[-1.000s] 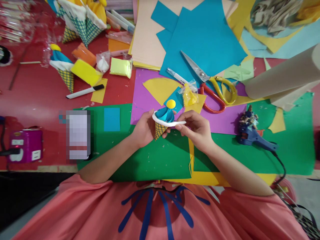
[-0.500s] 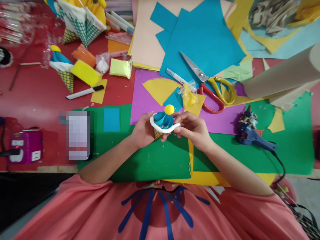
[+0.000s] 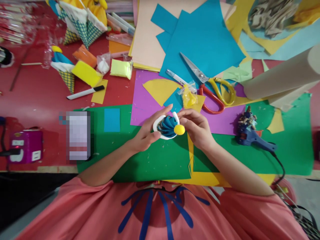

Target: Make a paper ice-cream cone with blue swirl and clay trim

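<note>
I have the little paper ice-cream cone [image 3: 167,127] lifted just above the green sheet [image 3: 150,156], tipped so its blue swirl and the yellow ball [image 3: 179,129] face up at me. My left hand [image 3: 145,135] cups it from the left, fingers wrapped round it, index finger stretched along the top. My right hand [image 3: 196,128] pinches the white rim strip [image 3: 175,116] at the far right edge, thumb and fingertips closed on it.

I judge this piece very light and easily crushed: thin paper, a soft-looking white band, a ball that seems only stuck on. It wants holding by the cone body, which is hidden under my left palm, with gentle pressure, and never by the swirl or ball.

Around it the table is crowded. The glue gun [image 3: 250,137] lies on the green sheet to my right, its cord trailing toward the table edge. Scissors [image 3: 212,85] rest beyond my right hand on the purple sheet [image 3: 225,118], with a small yellow bag [image 3: 188,96] beside them. A finished cone [image 3: 63,70] and a marker [image 3: 85,92] lie well apart at far left
</note>
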A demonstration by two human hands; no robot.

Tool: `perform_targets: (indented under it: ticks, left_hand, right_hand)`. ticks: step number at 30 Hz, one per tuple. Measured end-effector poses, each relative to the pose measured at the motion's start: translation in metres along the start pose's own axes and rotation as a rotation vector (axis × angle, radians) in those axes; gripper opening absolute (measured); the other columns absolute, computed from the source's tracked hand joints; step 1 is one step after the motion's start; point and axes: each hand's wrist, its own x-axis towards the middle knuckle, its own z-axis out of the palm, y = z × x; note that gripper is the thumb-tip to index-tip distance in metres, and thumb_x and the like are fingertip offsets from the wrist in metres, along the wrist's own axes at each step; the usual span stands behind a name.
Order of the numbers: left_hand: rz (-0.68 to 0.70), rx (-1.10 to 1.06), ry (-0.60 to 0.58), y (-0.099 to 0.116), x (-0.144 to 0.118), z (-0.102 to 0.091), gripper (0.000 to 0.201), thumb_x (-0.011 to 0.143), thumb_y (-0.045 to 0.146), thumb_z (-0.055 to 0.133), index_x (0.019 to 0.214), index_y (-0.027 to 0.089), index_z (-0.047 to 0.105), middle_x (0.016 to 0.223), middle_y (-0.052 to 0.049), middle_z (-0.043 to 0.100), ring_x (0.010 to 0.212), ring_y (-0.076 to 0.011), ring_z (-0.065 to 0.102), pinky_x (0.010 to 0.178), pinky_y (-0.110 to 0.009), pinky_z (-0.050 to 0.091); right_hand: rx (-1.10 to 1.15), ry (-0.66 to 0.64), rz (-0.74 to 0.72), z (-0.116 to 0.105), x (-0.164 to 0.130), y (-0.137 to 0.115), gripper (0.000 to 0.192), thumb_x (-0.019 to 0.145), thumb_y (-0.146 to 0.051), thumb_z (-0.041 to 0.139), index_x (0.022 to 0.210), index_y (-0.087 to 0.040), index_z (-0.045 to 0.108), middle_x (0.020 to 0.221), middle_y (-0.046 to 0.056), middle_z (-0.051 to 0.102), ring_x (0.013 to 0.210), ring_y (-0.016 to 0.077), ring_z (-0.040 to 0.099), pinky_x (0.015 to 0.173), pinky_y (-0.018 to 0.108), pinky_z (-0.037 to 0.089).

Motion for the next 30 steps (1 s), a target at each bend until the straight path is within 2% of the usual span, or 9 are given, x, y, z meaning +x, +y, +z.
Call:
perform_targets:
  ticks: [6,9,11,15,19,22,25,27,30]
  left_hand:
    - [0.084,0.221,-0.068,0.000,0.002,-0.002,0.072,0.080,0.066,0.053,0.142,0.029,0.048,0.137,-0.010,0.056,0.119,-0.0330,0.055,0.105,-0.046,0.040]
    - [0.192,0.362,-0.038,0.002,0.005,0.001,0.065,0.089,0.066,0.036,0.138,0.028,0.053,0.141,-0.008,0.053,0.126,-0.0315,0.050,0.114,-0.047,0.028]
    - [0.188,0.413,0.004,0.004,0.007,0.003,0.060,0.092,0.062,0.031,0.136,0.027,0.055,0.139,-0.008,0.056,0.126,-0.0297,0.050,0.116,-0.046,0.025]
    - [0.108,0.348,0.060,0.008,0.008,0.005,0.059,0.091,0.061,0.039,0.135,0.026,0.056,0.126,-0.009,0.063,0.116,-0.0282,0.056,0.110,-0.043,0.034]
    - [0.089,0.299,0.066,0.009,0.008,0.003,0.054,0.090,0.061,0.042,0.121,0.023,0.066,0.119,-0.009,0.065,0.109,-0.0264,0.059,0.103,-0.039,0.041]
    - [0.112,0.271,-0.011,0.009,0.008,0.000,0.054,0.090,0.061,0.043,0.125,0.023,0.061,0.122,-0.009,0.063,0.108,-0.0251,0.060,0.097,-0.036,0.045]
    - [0.085,0.310,-0.088,0.011,0.010,-0.001,0.056,0.081,0.048,0.066,0.131,0.025,0.053,0.126,-0.007,0.059,0.112,-0.0243,0.058,0.094,-0.032,0.047]
    - [0.037,0.328,-0.060,0.013,0.012,0.000,0.053,0.075,0.036,0.075,0.124,0.024,0.058,0.120,-0.007,0.061,0.111,-0.0232,0.059,0.093,-0.031,0.047]
    - [-0.020,0.215,0.042,0.014,0.016,0.003,0.047,0.070,0.032,0.079,0.112,0.021,0.061,0.107,-0.006,0.063,0.101,-0.0215,0.061,0.088,-0.030,0.049]
  right_hand:
    - [-0.207,0.061,-0.159,0.004,-0.005,-0.002,0.015,0.085,-0.034,0.068,0.099,-0.027,0.071,0.097,0.000,0.074,0.085,0.0147,0.069,0.071,0.027,0.058]
    - [-0.223,0.070,-0.196,0.005,-0.005,-0.003,0.013,0.086,-0.030,0.068,0.097,-0.026,0.071,0.095,0.000,0.074,0.085,0.0138,0.069,0.071,0.026,0.058]
    - [-0.237,0.082,-0.192,0.005,-0.004,-0.002,0.013,0.086,-0.030,0.067,0.098,-0.026,0.071,0.096,0.000,0.074,0.086,0.0141,0.070,0.071,0.027,0.059]
    - [-0.241,0.105,-0.165,0.004,-0.003,0.000,0.017,0.085,-0.034,0.069,0.099,-0.026,0.070,0.096,0.001,0.073,0.086,0.0150,0.069,0.071,0.028,0.059]
    - [-0.184,0.099,-0.097,0.001,0.000,0.002,0.030,0.081,-0.036,0.072,0.111,-0.030,0.069,0.090,-0.001,0.071,0.079,0.0139,0.066,0.068,0.027,0.058]
    - [-0.096,0.049,-0.001,-0.001,0.002,0.003,0.031,0.082,-0.038,0.071,0.112,-0.030,0.069,0.098,0.000,0.072,0.086,0.0154,0.068,0.072,0.028,0.059]
    - [0.048,0.042,0.063,-0.003,0.005,0.004,0.028,0.079,-0.038,0.072,0.105,-0.027,0.070,0.102,0.000,0.072,0.088,0.0156,0.069,0.073,0.028,0.059]
    - [0.138,0.054,0.097,-0.003,0.007,0.003,0.024,0.076,-0.034,0.074,0.098,-0.026,0.069,0.094,-0.001,0.071,0.078,0.0131,0.068,0.070,0.027,0.059]
    - [0.211,0.073,0.153,-0.003,0.010,0.001,0.022,0.072,-0.028,0.074,0.092,-0.025,0.064,0.083,-0.004,0.067,0.069,0.0109,0.065,0.069,0.028,0.060]
